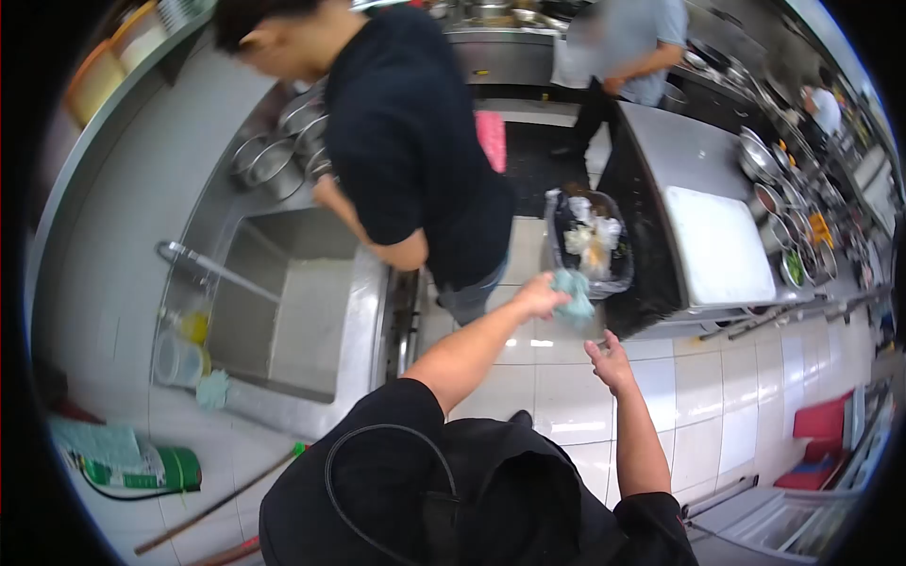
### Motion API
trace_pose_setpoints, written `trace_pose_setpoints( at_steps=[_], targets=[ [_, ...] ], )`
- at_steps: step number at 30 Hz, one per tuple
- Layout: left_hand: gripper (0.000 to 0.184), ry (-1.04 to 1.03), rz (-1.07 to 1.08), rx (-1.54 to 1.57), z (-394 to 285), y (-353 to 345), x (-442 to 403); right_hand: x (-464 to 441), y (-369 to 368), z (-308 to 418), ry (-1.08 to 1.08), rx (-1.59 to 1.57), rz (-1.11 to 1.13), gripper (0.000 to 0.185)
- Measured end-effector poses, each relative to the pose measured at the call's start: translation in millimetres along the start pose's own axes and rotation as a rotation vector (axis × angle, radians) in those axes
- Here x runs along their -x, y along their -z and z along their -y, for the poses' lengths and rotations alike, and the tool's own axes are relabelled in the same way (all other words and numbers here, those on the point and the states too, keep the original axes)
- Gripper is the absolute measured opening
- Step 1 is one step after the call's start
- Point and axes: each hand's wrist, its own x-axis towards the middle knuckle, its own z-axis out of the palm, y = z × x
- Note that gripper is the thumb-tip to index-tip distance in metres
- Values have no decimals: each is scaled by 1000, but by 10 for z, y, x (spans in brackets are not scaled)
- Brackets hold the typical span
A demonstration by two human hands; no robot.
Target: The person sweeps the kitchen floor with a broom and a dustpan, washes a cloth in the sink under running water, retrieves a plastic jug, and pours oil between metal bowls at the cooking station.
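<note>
My left hand (538, 296) is stretched forward and closed on a crumpled pale green cloth (573, 300). The cloth hangs in the air near the close edge of a lined trash bin (623, 275), which holds crumpled white and yellowish waste (587, 233). My right hand (612, 362), lower and to the right, holds nothing; its fingers are apart and point toward the cloth without touching it.
A person in a black shirt (406, 123) stands close on the left, by a steel sink (363, 321) and metal pots (276, 168). At right is a counter with a white cutting board (717, 245). Another person (646, 47) stands behind the bin. Poles (217, 500) lean lower left.
</note>
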Motion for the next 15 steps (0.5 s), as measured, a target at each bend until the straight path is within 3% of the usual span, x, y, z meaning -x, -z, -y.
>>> trace_pose_setpoints(
  at_steps=[1,5,6,9,11,13,15],
  targets=[
    [52,16,-27,127,-111,-16,-210,-1,203,15,26,29,1,66],
    [42,35,-150,429,-654,93,-926,-223,779,155,100,-53,-24,57],
    [35,23,-204,492,-777,143,-1115,-364,803,130,158,-101,-118,50],
    [32,9,-292,630,-1161,353,-1589,-582,1121,636,211,34,-197,45],
    [30,13,-357,698,-1378,523,-1912,-1010,1227,594,445,236,-389,40],
    [30,8,-429,792,-1528,806,-2433,-1439,1460,674,429,362,-484,45],
    [31,-52,-527,909,-1666,1171,-2955,-1800,1721,765,197,655,-566,63]
  ],
)
